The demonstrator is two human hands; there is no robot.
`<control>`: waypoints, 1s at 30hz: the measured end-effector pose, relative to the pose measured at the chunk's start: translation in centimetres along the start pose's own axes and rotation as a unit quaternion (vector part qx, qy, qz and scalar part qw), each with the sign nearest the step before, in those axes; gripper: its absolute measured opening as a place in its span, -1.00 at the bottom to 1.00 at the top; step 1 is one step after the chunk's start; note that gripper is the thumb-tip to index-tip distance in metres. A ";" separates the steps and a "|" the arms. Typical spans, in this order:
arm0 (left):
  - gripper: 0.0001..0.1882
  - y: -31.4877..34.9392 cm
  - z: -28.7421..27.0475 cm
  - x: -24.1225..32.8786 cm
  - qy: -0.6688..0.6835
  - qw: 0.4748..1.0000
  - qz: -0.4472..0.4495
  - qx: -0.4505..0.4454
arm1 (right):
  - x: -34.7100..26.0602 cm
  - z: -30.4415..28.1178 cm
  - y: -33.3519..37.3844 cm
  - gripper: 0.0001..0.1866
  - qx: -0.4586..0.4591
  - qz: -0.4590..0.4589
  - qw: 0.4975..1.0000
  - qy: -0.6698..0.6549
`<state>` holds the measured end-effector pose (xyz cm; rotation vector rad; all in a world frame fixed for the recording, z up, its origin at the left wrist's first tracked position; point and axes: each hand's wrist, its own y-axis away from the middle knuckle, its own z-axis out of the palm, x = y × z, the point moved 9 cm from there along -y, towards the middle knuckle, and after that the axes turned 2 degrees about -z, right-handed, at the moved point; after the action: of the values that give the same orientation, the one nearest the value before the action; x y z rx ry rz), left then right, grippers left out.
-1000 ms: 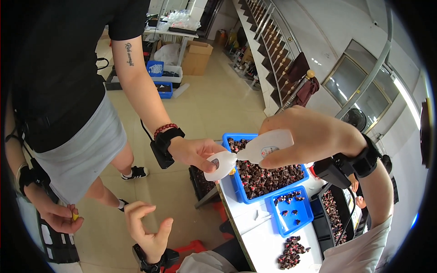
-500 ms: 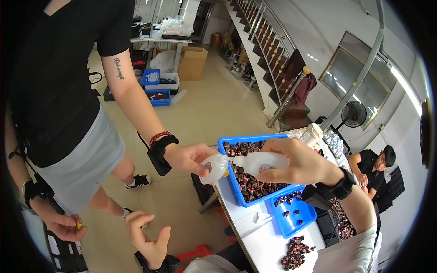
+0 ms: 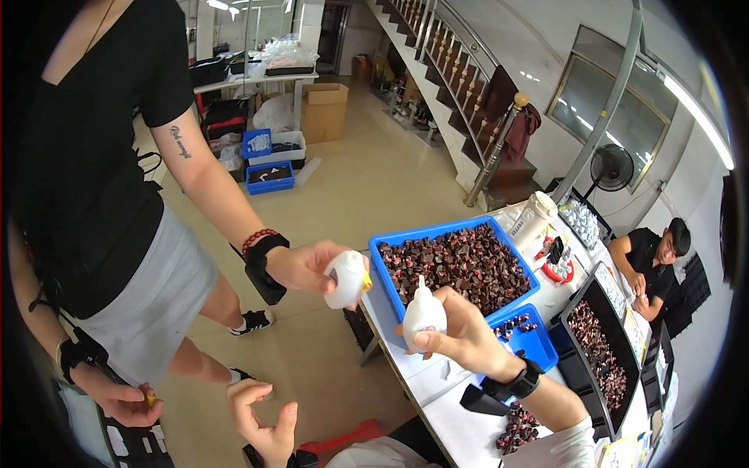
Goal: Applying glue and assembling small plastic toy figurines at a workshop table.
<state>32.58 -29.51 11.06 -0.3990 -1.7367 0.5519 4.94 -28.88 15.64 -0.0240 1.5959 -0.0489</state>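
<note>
My right hand (image 3: 472, 337) is wrapped round a small white squeeze bottle (image 3: 426, 313), its thin nozzle pointing up. Low in the view, my left hand (image 3: 264, 427) holds nothing, its fingers bent and apart. To the left stands a co-worker in a black top and grey skirt; one of their hands (image 3: 306, 267) grips a second white bottle (image 3: 345, 281) with a bit of yellow at its side. Their other hand (image 3: 129, 402) pinches a small yellow piece (image 3: 150, 399). Beyond my bottle lies a blue tray (image 3: 373, 253) full of small dark and pink pieces.
On the white table (image 3: 433, 398) are a smaller blue tray (image 3: 538, 347), a loose pile of pieces (image 3: 517, 429), a black bin (image 3: 616, 425), a pale cup (image 3: 534, 218) and a red dish (image 3: 562, 274). Another person (image 3: 654, 261) sits at the far right. A red stool (image 3: 343, 438) stands below.
The two bottles, tip to tip before, are now apart. My right hand has drawn its bottle down and turned it upright; the co-worker's bottle has moved slightly left and up.
</note>
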 end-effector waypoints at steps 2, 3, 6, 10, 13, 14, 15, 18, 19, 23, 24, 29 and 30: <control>-0.66 0.6 -0.2 0.4 -0.010 1.000 -0.007 -0.004 | 0.6 0.9 0.5 -0.65 -0.004 0.003 0.999 -0.043; -0.66 0.9 0.1 0.4 -0.006 1.000 -0.006 -0.008 | 1.2 1.1 0.8 -0.64 -0.004 -0.003 0.998 -0.058; -0.67 1.9 1.3 0.0 0.006 1.000 -0.011 -0.024 | 3.1 1.6 1.9 -0.59 -0.010 0.005 0.996 -0.086; -0.67 2.6 2.5 0.2 0.028 0.998 -0.032 -0.048 | 3.6 2.3 2.6 -0.49 -0.009 0.025 0.994 -0.107; -0.66 2.5 2.9 1.5 0.039 0.997 -0.025 -0.062 | 3.4 2.7 3.5 -0.51 -0.010 0.023 0.993 -0.112; -0.66 2.6 3.1 1.8 0.052 0.996 -0.024 -0.073 | 3.1 2.7 3.9 -0.52 -0.009 0.019 0.994 -0.107; -0.67 2.8 3.3 2.0 0.056 0.995 -0.020 -0.079 | 2.9 2.5 4.4 -0.57 -0.005 0.027 0.995 -0.098; -0.66 3.8 4.4 2.2 0.087 0.988 -0.038 -0.121 | 3.1 1.0 5.9 -0.65 0.043 0.025 0.992 -0.119; -0.66 4.0 5.0 2.4 0.094 0.985 -0.032 -0.143 | 3.1 0.3 6.3 -0.66 0.025 0.016 0.997 -0.072; -0.70 4.7 7.4 3.3 0.112 0.969 -0.037 -0.216 | 2.6 -5.2 8.0 -0.66 0.098 0.007 0.995 0.035; -0.71 5.0 7.9 3.6 0.113 0.966 -0.026 -0.230 | 2.6 -7.0 8.2 -0.61 0.119 0.009 0.990 0.078; -0.77 6.0 9.3 3.9 0.152 0.953 -0.021 -0.262 | 1.1 -16.2 9.3 -0.68 0.259 -0.033 0.952 0.162; -0.78 6.2 10.0 3.6 0.150 0.949 -0.028 -0.275 | 1.5 -19.0 10.0 -0.66 0.297 -0.022 0.938 0.178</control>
<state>21.82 -23.93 8.70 -0.7785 -1.5780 -0.0511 -13.92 -18.68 14.19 0.4413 1.8845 -0.5980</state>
